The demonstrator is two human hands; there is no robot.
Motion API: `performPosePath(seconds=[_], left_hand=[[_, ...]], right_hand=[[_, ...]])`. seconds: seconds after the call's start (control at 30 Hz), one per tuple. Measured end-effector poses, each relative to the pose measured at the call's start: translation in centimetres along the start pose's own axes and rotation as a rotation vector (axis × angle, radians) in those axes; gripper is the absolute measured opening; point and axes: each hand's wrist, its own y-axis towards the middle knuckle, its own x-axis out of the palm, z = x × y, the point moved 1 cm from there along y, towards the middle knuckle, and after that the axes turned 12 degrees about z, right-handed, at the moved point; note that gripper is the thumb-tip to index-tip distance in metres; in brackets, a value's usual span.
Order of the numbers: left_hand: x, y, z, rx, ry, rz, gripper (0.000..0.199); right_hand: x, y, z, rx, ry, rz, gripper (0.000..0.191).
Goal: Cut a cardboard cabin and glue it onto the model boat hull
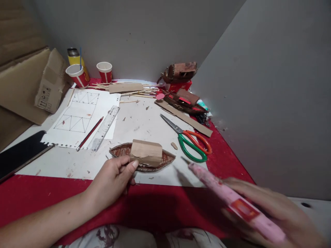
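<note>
A small model boat (121,150) made of brown cardboard lies on the white sheet, a curved piece of plain cardboard (147,151) arched over its middle like a roof. My left hand (117,174) pinches the boat's near side at the roof's lower left edge, thumb on top. At the lower right, my right hand (269,203) is wrapped round a pink glue gun (219,191), slightly blurred. Its nozzle points up and left toward the boat, apart from it. Scissors (190,137) with green and orange handles lie open behind the nozzle.
To the left are a drawing sheet (77,113), pencil (90,132), ruler (106,127) and dark flat device (23,153). Paper cups (104,73), a yellow bottle (85,70), sticks (150,91) and finished-looking boats (181,70) stand behind. A cardboard strip (186,119) lies right.
</note>
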Motion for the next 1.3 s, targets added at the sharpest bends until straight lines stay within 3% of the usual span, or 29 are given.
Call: performPosePath(seconds=[0.1,0.2,0.3,0.43,0.6,0.63,0.8,1.1,1.3], left_hand=[[-0.2,0.0,0.1,-0.001,0.014,-0.019,0.037],[-0.5,0.0,0.0,-0.047,0.041,-0.031,0.032],[-0.6,0.0,-0.1,-0.068,0.058,-0.024,0.031],[-0.5,0.2,-0.1,-0.062,0.08,0.02,0.023],[-0.2,0.8,-0.1,-0.027,0.059,0.058,0.021],[-0.2,0.8,0.0,-0.021,0.044,0.072,0.022],[-0.6,0.5,0.9,-0.019,-0.02,0.098,0.03],[-1.2,-0.8,4.4,0.066,-0.075,0.033,0.033],[-0.7,-1.4,5.4,0.046,-0.138,-0.01,0.033]], right_hand=[[-0.1,-1.5,2.2,-0.016,-0.156,0.058,0.023],[0.4,-2.4,4.6,-0.011,-0.379,0.023,0.021],[0.6,-3.0,5.8,-0.031,-0.476,-0.009,0.034],[0.4,-2.7,2.7,-0.094,-0.399,0.081,0.052],[3.9,0.8,-3.3,-0.233,-0.215,0.301,0.02],[5.0,1.6,-3.9,-0.243,-0.186,0.283,0.017],[8.1,4.7,-4.3,-0.204,-0.123,0.304,0.026],[8.5,6.4,-5.8,-0.2,-0.061,0.353,0.018],[8.2,6.7,-6.3,-0.161,0.021,0.417,0.009]])
